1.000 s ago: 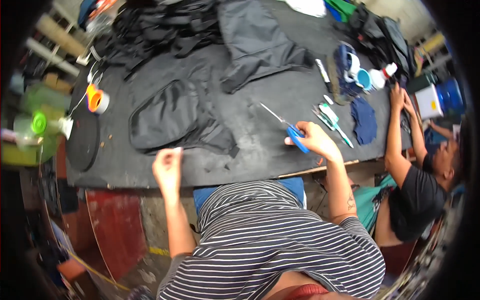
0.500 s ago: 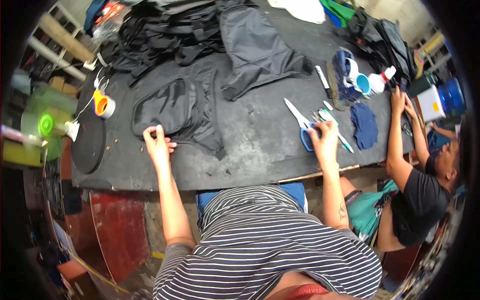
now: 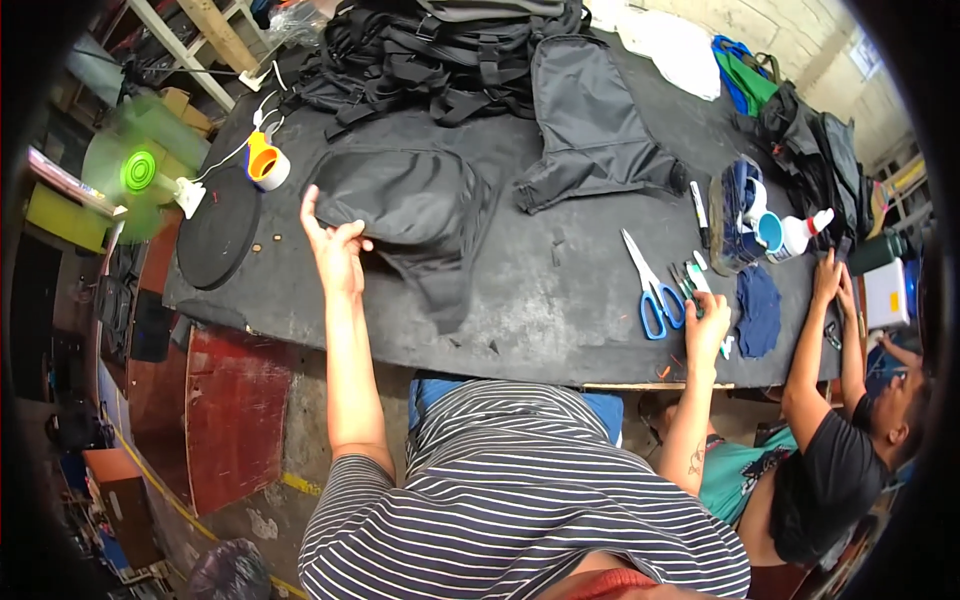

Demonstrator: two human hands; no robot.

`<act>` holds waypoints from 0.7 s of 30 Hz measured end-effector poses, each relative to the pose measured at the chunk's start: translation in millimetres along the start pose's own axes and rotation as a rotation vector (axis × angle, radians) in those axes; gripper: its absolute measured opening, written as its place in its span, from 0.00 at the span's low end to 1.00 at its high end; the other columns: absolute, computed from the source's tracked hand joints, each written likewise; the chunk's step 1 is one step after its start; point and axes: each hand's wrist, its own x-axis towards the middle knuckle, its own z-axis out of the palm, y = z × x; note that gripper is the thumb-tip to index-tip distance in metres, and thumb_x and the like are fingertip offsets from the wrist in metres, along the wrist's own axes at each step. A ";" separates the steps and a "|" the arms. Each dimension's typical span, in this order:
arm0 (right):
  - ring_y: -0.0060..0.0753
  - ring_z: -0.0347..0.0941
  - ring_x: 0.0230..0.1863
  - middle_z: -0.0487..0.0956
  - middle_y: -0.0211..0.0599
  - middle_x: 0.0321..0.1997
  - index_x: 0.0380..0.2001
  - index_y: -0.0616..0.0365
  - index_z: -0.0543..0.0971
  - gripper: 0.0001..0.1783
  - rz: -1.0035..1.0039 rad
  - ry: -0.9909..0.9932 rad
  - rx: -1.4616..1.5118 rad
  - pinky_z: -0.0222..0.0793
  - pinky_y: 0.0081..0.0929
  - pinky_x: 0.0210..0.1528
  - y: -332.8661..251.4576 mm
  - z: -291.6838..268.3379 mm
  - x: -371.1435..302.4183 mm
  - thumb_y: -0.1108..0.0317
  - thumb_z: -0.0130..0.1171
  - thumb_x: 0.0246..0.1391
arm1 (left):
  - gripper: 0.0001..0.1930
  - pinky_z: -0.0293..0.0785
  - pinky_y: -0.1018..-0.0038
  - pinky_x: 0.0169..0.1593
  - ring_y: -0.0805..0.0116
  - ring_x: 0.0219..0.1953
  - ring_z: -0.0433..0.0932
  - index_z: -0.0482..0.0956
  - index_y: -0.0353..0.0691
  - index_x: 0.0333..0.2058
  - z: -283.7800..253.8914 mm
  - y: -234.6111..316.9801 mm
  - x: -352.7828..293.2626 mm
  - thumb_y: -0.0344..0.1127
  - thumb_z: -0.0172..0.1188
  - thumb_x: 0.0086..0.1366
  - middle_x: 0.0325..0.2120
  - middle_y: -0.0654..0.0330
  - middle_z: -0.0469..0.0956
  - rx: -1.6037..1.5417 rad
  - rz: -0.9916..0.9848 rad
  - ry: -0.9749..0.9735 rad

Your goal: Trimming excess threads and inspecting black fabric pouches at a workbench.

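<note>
A black fabric bag panel (image 3: 395, 195) with a rounded, raised section lies on the dark table in front of me. My left hand (image 3: 338, 245) is at its near left edge, palm up with the index finger stretched out and the fingers apart. My right hand (image 3: 708, 322) is over several small slim tools (image 3: 696, 274), its fingertips pinched together; what they hold, if anything, is hidden. Beside it, to the left, lie scissors (image 3: 652, 292) with blue handles. A dark blue cloth piece (image 3: 758, 310) sits to the right of that hand.
Black straps and bags (image 3: 430, 60) pile up at the back, near another black fabric piece (image 3: 590, 120). A tape roll (image 3: 268, 165) and a black disc (image 3: 222, 232) sit left. At right stand a clear container (image 3: 735, 215) and a white bottle (image 3: 797, 237); a person (image 3: 840, 440) works there.
The view has shifted. My right hand has moved from the scissors' handles to the small tools on the right. The raised part of the bag panel now looks fuller, my left hand still at its edge.
</note>
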 end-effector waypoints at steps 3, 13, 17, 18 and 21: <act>0.44 0.68 0.34 0.72 0.38 0.31 0.32 0.56 0.78 0.12 0.008 0.004 0.002 0.62 0.39 0.37 0.3 0.9 1.2 0.69 0.65 0.40 | 0.46 0.67 0.89 0.21 0.83 0.16 0.64 0.47 0.49 0.65 6.4 39.9 6.0 0.21 0.50 0.44 0.28 0.67 0.71 -0.052 0.089 -0.150; 0.46 0.68 0.34 0.71 0.43 0.29 0.29 0.63 0.76 0.05 0.009 0.005 0.046 0.64 0.39 0.38 5.0 -1.1 11.0 0.74 0.57 0.49 | 0.29 0.66 0.75 0.51 0.73 0.46 0.70 0.65 0.48 0.58 22.6 51.7 41.9 0.25 0.55 0.57 0.45 0.57 0.72 0.915 0.279 -0.562; 0.42 0.70 0.33 0.72 0.42 0.33 0.32 0.65 0.73 0.04 0.034 0.193 0.233 0.66 0.32 0.38 7.0 -10.5 2.1 0.77 0.51 0.53 | 0.19 0.68 0.77 0.46 0.75 0.41 0.72 0.74 0.41 0.49 37.4 52.5 14.6 0.24 0.54 0.57 0.40 0.60 0.75 0.757 0.228 -0.418; 0.39 0.71 0.34 0.73 0.42 0.34 0.33 0.64 0.73 0.04 0.093 0.205 0.282 0.67 0.30 0.37 3.7 -13.5 0.8 0.77 0.50 0.55 | 0.16 0.69 0.78 0.43 0.75 0.36 0.72 0.76 0.39 0.45 45.1 47.4 1.1 0.23 0.53 0.57 0.35 0.62 0.76 0.696 0.242 -0.388; 0.21 0.68 0.33 0.74 0.33 0.36 0.40 0.62 0.73 0.09 0.306 0.131 0.535 0.67 0.22 0.34 -7.4 -15.0 1.5 0.77 0.45 0.59 | 0.15 0.71 0.70 0.39 0.66 0.31 0.74 0.77 0.36 0.41 72.2 26.3 -59.8 0.30 0.61 0.52 0.28 0.58 0.74 0.906 0.261 -0.413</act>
